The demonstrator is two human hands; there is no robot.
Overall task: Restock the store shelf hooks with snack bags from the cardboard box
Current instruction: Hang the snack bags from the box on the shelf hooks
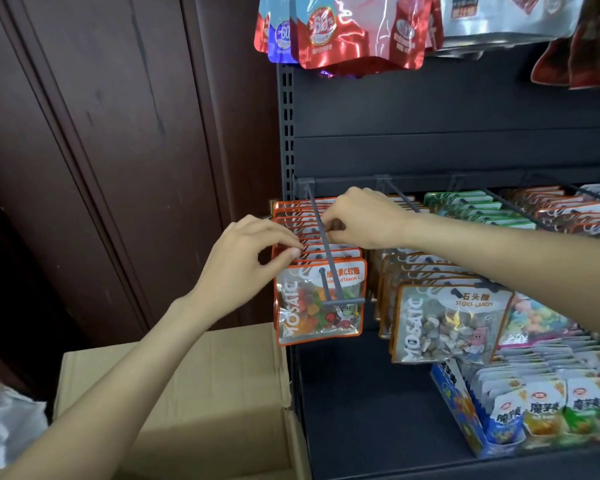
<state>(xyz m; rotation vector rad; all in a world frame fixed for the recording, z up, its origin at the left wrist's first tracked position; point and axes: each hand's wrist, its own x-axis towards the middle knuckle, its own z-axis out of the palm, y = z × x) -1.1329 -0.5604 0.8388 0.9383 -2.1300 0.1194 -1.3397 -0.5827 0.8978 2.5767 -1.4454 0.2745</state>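
Both hands pinch hanging snack bags on a shelf hook.

The left hand [248, 252] and right hand [362, 220] pinch the tops of orange-edged gummy bags [321, 301] threaded on the grey hook [326, 247]; the cardboard box [201, 393] sits below the left forearm.

Dark wooden panelling [101, 150] fills the left side; a white plastic bag [4, 431] (partly cut off) lies bottom left.
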